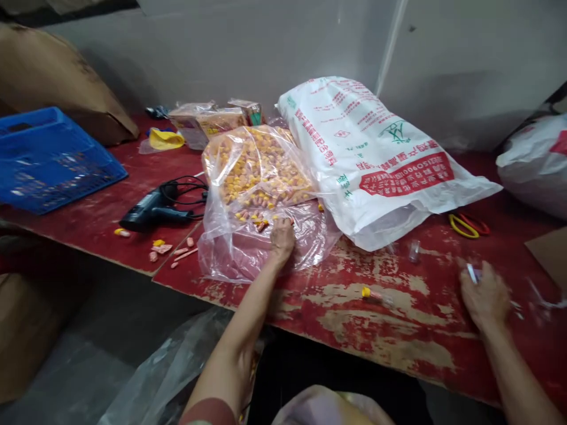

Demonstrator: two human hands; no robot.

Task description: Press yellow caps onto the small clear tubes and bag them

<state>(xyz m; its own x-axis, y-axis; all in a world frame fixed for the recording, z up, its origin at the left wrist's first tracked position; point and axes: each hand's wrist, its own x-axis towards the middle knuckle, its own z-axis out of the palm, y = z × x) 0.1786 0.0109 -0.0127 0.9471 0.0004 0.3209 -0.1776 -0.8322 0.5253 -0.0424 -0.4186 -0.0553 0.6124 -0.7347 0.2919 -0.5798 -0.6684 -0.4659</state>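
The clear bag (261, 171) of yellow-and-pink pieces is lying on the red table (390, 330). The left hand (282, 236) is curling over its near part, grip impossible to tell; the right hand (486, 295) is pinching a blurred shiny object (473, 273) near scissors (464, 226).

Worn red table (381, 330), 1 hair dryer (148, 209) (black), scissors (465, 225)

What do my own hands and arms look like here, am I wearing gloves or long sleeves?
Your left hand and right hand are bare, without gloves. A reddish-brown sleeve edge shows on the left arm; the right forearm has no sleeve in view. I see no watch or bracelet. The right hand is too blurred to rule out a ring.
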